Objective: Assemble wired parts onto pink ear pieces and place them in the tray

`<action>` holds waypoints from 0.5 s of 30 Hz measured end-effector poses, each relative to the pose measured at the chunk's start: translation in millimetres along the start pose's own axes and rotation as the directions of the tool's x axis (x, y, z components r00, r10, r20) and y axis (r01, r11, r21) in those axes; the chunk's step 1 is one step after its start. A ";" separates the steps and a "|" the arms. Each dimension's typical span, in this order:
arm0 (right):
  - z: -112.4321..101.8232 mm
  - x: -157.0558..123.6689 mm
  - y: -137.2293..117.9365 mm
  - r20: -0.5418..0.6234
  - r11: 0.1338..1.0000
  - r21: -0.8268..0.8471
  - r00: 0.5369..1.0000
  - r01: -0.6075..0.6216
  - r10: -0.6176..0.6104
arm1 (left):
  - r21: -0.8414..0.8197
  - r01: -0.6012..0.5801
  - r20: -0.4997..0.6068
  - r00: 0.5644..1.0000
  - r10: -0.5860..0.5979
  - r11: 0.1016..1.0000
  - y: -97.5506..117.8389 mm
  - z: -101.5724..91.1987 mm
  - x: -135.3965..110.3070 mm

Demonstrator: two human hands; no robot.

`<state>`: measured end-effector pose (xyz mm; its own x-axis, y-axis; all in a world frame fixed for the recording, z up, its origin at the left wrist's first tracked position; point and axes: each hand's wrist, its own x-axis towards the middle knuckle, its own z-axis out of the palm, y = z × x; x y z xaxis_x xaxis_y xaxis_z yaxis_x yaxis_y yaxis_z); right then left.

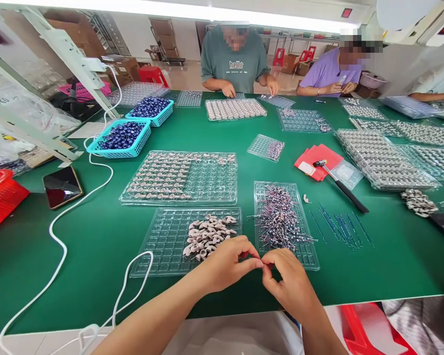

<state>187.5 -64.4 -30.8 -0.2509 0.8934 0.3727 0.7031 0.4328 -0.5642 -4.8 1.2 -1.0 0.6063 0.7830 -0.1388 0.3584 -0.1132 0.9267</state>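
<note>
My left hand (234,262) and my right hand (286,276) meet fingertip to fingertip above the table's near side. Both are closed in a pinch, and whatever sits between the fingertips is too small to name. Just beyond my right hand, a clear tray (307,254) carries a heap of small parts with thin wire leads (279,214). Beyond my left hand lie beige curved shell-like pieces (209,234), piled on another clear compartment tray (163,239). A larger clear tray (214,182) behind it has similar beige pieces set in rows on its left part.
Thin blue sticks (340,229), a hammer (342,185) and red packets (320,160) lie to the right. Stacked filled trays (385,158) stand farther right. At left are a phone (62,187), a white cable (61,246) and blue baskets (120,138). Co-workers (235,64) sit opposite.
</note>
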 end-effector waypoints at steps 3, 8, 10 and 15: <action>2.3 2.0 -2.5 -0.056 0.999 0.049 0.998 -0.001 0.004 | -0.055 0.044 -0.014 0.999 -0.045 0.998 -0.3 -0.4 -0.2; 7.3 1.4 -2.9 -0.149 0.990 0.133 0.988 0.050 -0.030 | -0.202 0.119 -0.037 0.991 -0.129 0.972 -1.8 2.4 0.6; 9.7 0.5 -1.8 -0.193 0.986 0.164 0.981 0.040 -0.007 | -0.247 0.123 -0.017 0.991 -0.131 0.961 -1.8 2.8 1.4; 13.1 -0.1 1.1 -0.238 0.966 0.255 0.965 -0.051 0.114 | -0.344 0.140 0.056 0.990 -0.129 0.928 -1.1 1.4 2.3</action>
<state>179.6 -62.4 -41.1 -0.0040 0.8825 0.4704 0.5223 0.4030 -0.7515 -2.8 2.2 -2.8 0.5938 0.7556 -0.2766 0.1737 0.2152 0.9610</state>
